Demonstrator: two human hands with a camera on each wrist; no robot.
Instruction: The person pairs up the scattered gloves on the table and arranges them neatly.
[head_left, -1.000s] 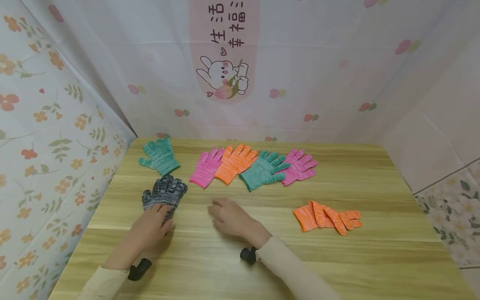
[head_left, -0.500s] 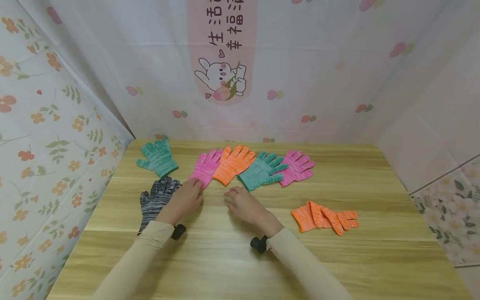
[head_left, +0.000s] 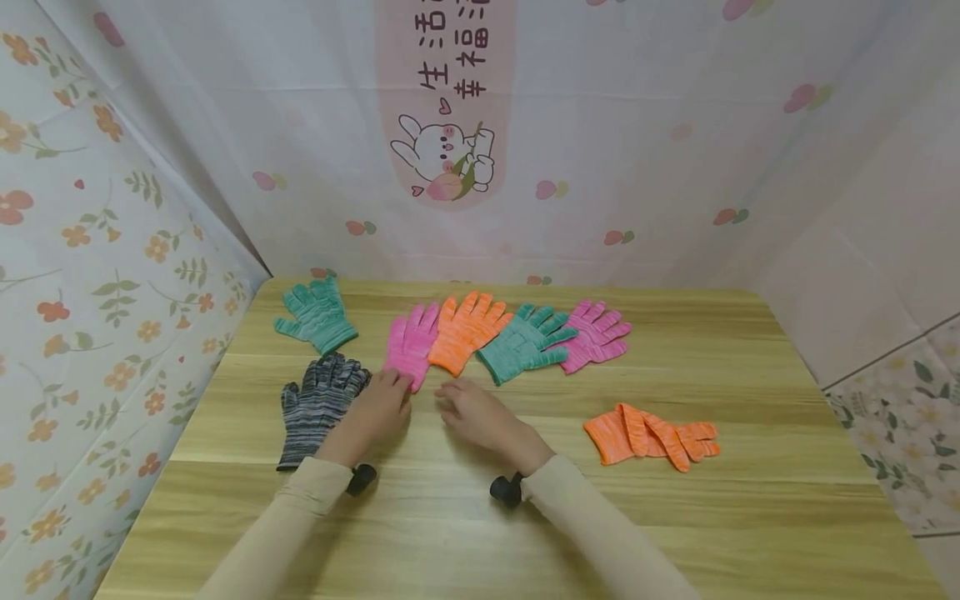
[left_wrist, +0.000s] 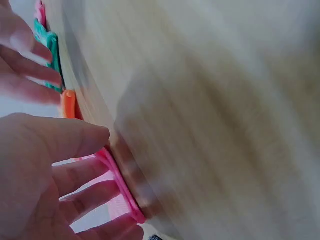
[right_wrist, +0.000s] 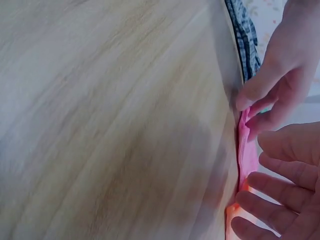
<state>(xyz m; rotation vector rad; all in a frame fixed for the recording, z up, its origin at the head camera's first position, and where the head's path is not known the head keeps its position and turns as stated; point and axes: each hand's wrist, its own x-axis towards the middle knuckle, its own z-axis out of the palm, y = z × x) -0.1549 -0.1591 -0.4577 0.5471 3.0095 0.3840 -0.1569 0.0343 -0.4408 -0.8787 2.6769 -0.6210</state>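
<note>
In the head view, my left hand [head_left: 381, 407] is at the cuff of the left pink knitted glove [head_left: 411, 340]. Its thumb and fingers pinch that cuff, as the right wrist view shows, where the pink cuff [right_wrist: 245, 145] lies between them. My right hand [head_left: 480, 417] is just to the right, over the table below the orange glove [head_left: 467, 333], fingers loosely bent and holding nothing. The orange glove overlaps the pink one's right side. Under my left forearm, partly hidden, is a grey-black striped glove [head_left: 311, 412].
A green glove [head_left: 318, 317] lies at the back left. Right of the orange glove are another green glove [head_left: 522, 343] and a second pink glove [head_left: 596, 335], overlapping. A folded orange glove [head_left: 651, 436] lies to the right on the wooden table [head_left: 750, 533]. Curtains enclose the back and left.
My left hand has moved from the striped glove to the left pink glove, which has turned more upright and slid slightly toward me. My right hand went right, then slightly back left.
</note>
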